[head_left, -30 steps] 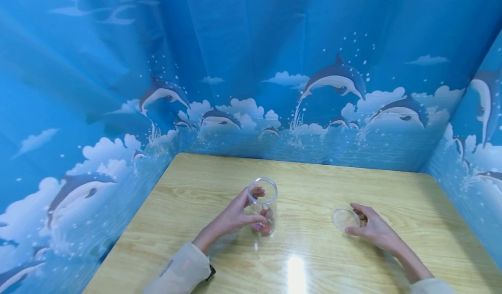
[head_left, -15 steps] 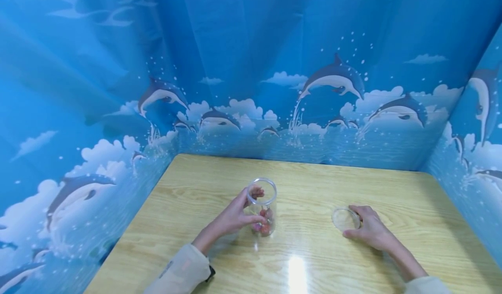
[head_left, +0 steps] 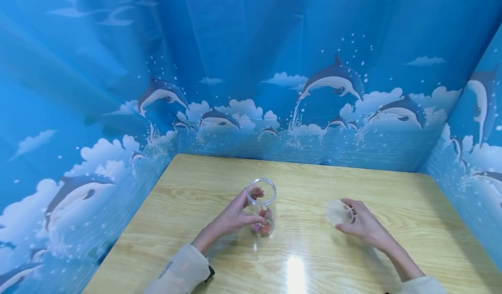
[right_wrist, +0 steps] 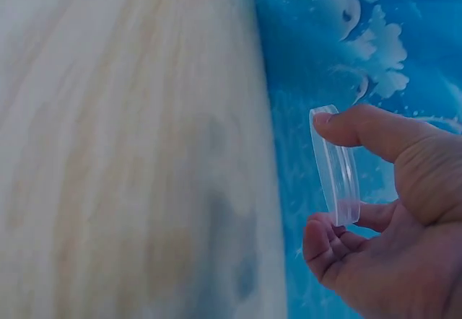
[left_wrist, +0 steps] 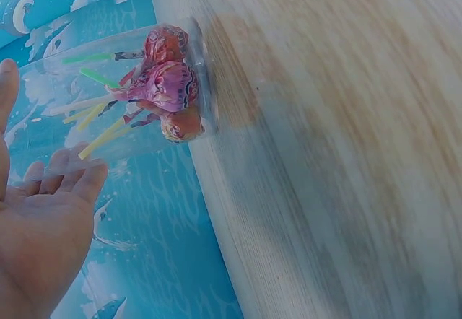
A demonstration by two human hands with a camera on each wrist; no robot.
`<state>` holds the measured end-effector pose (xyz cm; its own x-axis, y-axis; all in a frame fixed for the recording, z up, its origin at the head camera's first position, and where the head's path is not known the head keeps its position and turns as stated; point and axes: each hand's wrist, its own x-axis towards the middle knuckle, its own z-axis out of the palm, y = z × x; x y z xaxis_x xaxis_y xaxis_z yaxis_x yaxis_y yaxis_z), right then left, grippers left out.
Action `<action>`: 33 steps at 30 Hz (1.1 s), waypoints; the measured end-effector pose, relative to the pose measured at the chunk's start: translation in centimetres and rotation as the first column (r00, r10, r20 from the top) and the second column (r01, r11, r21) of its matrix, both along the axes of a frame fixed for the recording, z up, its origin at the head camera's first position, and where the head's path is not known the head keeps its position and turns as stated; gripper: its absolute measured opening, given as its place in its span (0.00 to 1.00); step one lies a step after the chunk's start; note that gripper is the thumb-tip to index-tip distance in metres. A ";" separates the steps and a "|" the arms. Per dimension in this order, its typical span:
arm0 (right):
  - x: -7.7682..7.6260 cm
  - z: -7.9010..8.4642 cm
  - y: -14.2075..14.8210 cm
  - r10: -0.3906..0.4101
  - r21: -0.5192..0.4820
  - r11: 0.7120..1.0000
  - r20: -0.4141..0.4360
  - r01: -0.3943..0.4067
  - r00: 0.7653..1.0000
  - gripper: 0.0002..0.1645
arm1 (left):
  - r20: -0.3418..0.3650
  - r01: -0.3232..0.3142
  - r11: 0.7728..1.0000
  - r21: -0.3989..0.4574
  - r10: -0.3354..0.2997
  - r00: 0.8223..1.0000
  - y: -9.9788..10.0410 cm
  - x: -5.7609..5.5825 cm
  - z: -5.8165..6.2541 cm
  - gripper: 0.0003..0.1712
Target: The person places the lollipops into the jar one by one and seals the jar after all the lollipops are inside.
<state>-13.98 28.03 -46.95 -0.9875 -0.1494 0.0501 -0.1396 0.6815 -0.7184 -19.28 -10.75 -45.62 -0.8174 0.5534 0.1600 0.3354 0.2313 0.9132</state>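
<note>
My left hand point(head_left: 232, 218) holds a clear plastic jar point(head_left: 271, 207) upright on the table, thumb on its near side and fingers round the far side. Its top is uncovered. Several wrapped lollipops point(left_wrist: 170, 84) lie in the jar, heads at the bottom and yellow, green and white sticks pointing up. Off to the right, my right hand point(head_left: 365, 225) pinches a clear round lid point(right_wrist: 336, 167) by its edge between thumb and fingers. In the right wrist view the lid is raised above the tabletop.
Both hands work over a light wood-grain table point(head_left: 204, 172). A blue curtain point(head_left: 235, 67) printed with dolphins and clouds surrounds its back and sides. A bright light reflection point(head_left: 296, 272) shows on the near part of the tabletop.
My right hand has taken hold of the lid and lifted it, shifting slightly left and away from me. My left hand and the jar have stayed in place.
</note>
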 end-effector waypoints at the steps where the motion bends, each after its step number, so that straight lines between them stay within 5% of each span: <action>1: 0.1 0.4 -0.4 -0.002 -0.016 1.000 0.004 0.002 1.000 0.52 | -0.002 0.001 1.000 0.000 -0.001 1.000 0.0 0.0 0.0 0.44; 7: 0.4 3.0 -3.0 0.032 -0.078 0.996 -0.046 -0.035 0.998 0.51 | -0.002 0.004 1.000 -0.003 -0.004 1.000 0.0 0.0 0.0 0.45; 20: 0.3 8.3 -8.4 0.182 -0.024 0.982 -0.183 -0.189 0.966 0.49 | 0.010 -0.008 1.000 0.002 0.008 1.000 -0.1 0.0 -0.3 0.47; 33: -0.4 9.8 -10.8 0.216 0.034 0.976 -0.202 -0.213 0.955 0.50 | -0.007 0.004 1.000 0.013 -0.004 1.000 -0.1 0.0 -0.3 0.48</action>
<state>-14.34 17.24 -37.12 -0.9013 -0.3585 0.2432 -0.4256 0.6280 -0.6515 -19.28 -10.85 -45.90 -0.8138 0.5548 0.1729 0.3427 0.2180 0.9138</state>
